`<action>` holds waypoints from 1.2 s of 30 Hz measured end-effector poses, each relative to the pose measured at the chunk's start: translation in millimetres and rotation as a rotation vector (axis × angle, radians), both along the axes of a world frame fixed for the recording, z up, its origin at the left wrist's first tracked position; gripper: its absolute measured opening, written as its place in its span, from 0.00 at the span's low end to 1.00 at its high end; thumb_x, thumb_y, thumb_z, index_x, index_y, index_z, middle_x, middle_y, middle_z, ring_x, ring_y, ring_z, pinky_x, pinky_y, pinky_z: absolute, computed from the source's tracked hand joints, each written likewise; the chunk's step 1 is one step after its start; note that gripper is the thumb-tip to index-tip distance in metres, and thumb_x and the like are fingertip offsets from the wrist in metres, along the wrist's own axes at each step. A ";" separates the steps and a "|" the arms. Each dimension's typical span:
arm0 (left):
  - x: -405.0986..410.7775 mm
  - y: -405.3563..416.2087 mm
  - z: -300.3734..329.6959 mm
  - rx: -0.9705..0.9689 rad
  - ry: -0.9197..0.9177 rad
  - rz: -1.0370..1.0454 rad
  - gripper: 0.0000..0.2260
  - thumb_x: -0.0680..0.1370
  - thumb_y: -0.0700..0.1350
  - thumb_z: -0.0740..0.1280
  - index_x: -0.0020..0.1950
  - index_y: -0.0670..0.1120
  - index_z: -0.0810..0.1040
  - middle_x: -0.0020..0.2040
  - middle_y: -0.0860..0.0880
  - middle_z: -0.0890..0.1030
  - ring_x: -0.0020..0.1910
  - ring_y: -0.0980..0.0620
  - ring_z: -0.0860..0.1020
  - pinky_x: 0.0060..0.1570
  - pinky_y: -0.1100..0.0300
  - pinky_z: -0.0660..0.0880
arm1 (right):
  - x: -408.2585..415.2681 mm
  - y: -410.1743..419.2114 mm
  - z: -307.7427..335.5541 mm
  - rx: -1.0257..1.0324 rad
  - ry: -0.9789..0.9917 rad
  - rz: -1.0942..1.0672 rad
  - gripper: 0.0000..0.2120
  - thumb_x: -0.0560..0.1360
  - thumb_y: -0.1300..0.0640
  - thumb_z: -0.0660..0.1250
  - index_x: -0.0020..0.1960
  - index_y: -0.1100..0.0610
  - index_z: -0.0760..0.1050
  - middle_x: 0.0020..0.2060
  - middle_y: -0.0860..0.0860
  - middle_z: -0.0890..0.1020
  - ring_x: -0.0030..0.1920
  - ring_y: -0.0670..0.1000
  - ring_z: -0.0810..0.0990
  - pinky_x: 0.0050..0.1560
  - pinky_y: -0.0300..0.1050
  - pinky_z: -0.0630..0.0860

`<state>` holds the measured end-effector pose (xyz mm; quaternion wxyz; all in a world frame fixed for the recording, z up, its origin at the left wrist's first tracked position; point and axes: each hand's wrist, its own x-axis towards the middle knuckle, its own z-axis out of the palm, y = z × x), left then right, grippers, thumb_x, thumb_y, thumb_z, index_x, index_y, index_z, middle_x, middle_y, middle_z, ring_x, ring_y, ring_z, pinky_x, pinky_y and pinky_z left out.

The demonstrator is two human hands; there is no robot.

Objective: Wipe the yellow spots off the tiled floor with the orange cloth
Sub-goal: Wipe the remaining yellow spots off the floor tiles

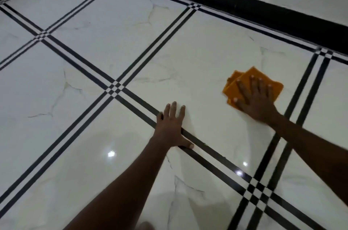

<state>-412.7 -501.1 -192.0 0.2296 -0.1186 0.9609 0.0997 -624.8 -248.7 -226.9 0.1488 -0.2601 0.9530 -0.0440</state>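
The folded orange cloth (237,84) lies flat on a glossy white marble tile (197,64) at the right. My right hand (257,98) presses down on it with fingers spread, covering its near half. My left hand (172,126) rests flat on the floor to the left, fingers apart, palm across a black double stripe (212,151), holding nothing. No yellow spots show on the visible tiles; whatever is under the cloth is hidden.
White tiles are divided by black double lines that cross in small checkered squares (115,87). A wide black border band (244,6) runs along the far side, with more white surface beyond it. Bright light reflections (111,153) glint on the floor near me.
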 end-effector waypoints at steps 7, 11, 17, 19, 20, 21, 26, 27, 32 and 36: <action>-4.3 -4.8 2.6 -0.044 -0.055 -0.034 0.64 0.60 0.73 0.73 0.80 0.52 0.34 0.81 0.42 0.35 0.80 0.40 0.37 0.76 0.40 0.46 | 94.5 -57.1 -10.6 -0.119 0.150 0.234 0.36 0.78 0.32 0.49 0.82 0.46 0.57 0.81 0.62 0.55 0.80 0.68 0.53 0.77 0.71 0.49; -7.2 -2.7 5.2 -0.064 -0.075 -0.038 0.66 0.59 0.74 0.73 0.80 0.52 0.33 0.80 0.42 0.35 0.80 0.40 0.37 0.76 0.40 0.47 | 137.2 57.9 -3.4 -0.082 0.038 0.219 0.36 0.80 0.30 0.47 0.83 0.42 0.44 0.83 0.57 0.45 0.82 0.64 0.44 0.78 0.69 0.45; -7.8 -3.2 -1.4 -0.080 -0.088 -0.048 0.66 0.59 0.74 0.72 0.80 0.52 0.32 0.80 0.42 0.33 0.80 0.39 0.37 0.76 0.40 0.47 | -17.6 65.9 -6.5 -0.034 0.087 -0.169 0.46 0.74 0.23 0.33 0.83 0.47 0.52 0.81 0.65 0.54 0.79 0.72 0.54 0.74 0.77 0.51; -8.6 -5.0 -1.3 -0.071 -0.075 -0.046 0.66 0.60 0.74 0.73 0.80 0.52 0.32 0.80 0.43 0.33 0.80 0.40 0.37 0.76 0.40 0.48 | -36.0 1.8 -13.8 -0.113 0.125 -0.216 0.49 0.72 0.21 0.38 0.81 0.51 0.60 0.79 0.67 0.57 0.78 0.74 0.55 0.74 0.78 0.49; -7.9 -6.5 1.4 -0.069 -0.078 -0.053 0.65 0.60 0.73 0.73 0.80 0.52 0.32 0.80 0.44 0.33 0.80 0.40 0.37 0.76 0.40 0.48 | -21.9 -30.7 -18.0 -0.141 0.190 -0.169 0.47 0.72 0.23 0.45 0.79 0.52 0.64 0.78 0.68 0.60 0.77 0.74 0.58 0.73 0.79 0.51; -7.1 -7.4 3.9 -0.071 -0.086 -0.061 0.65 0.61 0.72 0.74 0.80 0.52 0.32 0.80 0.44 0.33 0.80 0.41 0.37 0.76 0.40 0.49 | 6.8 -54.7 -19.7 -0.165 0.244 -0.086 0.43 0.73 0.25 0.49 0.78 0.52 0.67 0.77 0.67 0.63 0.76 0.74 0.61 0.72 0.79 0.55; -2.9 -6.0 15.9 -0.082 -0.127 -0.076 0.66 0.62 0.69 0.76 0.80 0.48 0.32 0.80 0.43 0.33 0.80 0.41 0.37 0.76 0.41 0.49 | 151.6 6.9 -2.5 -0.148 0.052 0.163 0.40 0.77 0.25 0.48 0.83 0.42 0.45 0.83 0.57 0.45 0.82 0.63 0.43 0.78 0.69 0.43; -3.1 -4.9 15.2 -0.086 -0.126 -0.076 0.66 0.62 0.69 0.76 0.80 0.48 0.32 0.80 0.43 0.33 0.80 0.40 0.37 0.76 0.40 0.49 | 146.3 32.0 -4.0 -0.133 0.057 0.140 0.41 0.77 0.24 0.47 0.83 0.42 0.45 0.83 0.57 0.45 0.82 0.64 0.43 0.78 0.69 0.43; -4.3 -9.5 11.7 -0.101 -0.131 -0.084 0.67 0.61 0.70 0.76 0.80 0.48 0.33 0.80 0.43 0.34 0.80 0.40 0.38 0.76 0.39 0.49 | 17.4 52.7 -7.9 -0.031 0.087 -0.174 0.46 0.72 0.21 0.37 0.83 0.44 0.46 0.82 0.62 0.51 0.81 0.69 0.49 0.76 0.74 0.47; -10.7 -8.8 11.4 -0.086 -0.164 -0.094 0.67 0.61 0.67 0.77 0.80 0.48 0.33 0.80 0.43 0.34 0.80 0.40 0.38 0.75 0.38 0.50 | -0.9 -31.1 -8.2 -0.070 0.046 -0.209 0.51 0.67 0.20 0.38 0.82 0.47 0.52 0.82 0.63 0.51 0.80 0.70 0.48 0.76 0.70 0.39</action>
